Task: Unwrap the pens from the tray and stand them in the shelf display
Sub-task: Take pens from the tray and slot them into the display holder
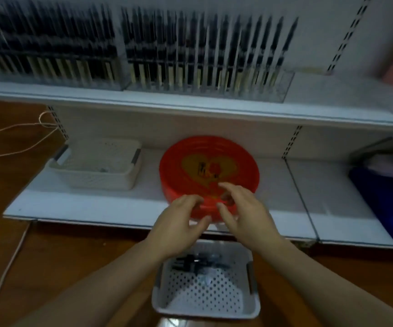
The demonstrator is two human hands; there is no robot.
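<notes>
1. My left grip (181, 214) reaches forward on a bare forearm, fingers loosely curled, thumb out.
2. My right grip (240, 208) sits just beside it, fingers spread and bent, fingertips nearly meeting the left's.

Red tray (174, 161) with yellow heart; white perforated basket (206, 296); dark pens (190, 261)

Two bare forearms, no sleeves, left hand (179, 223) and right hand (242, 208) without rings or gloves
</notes>
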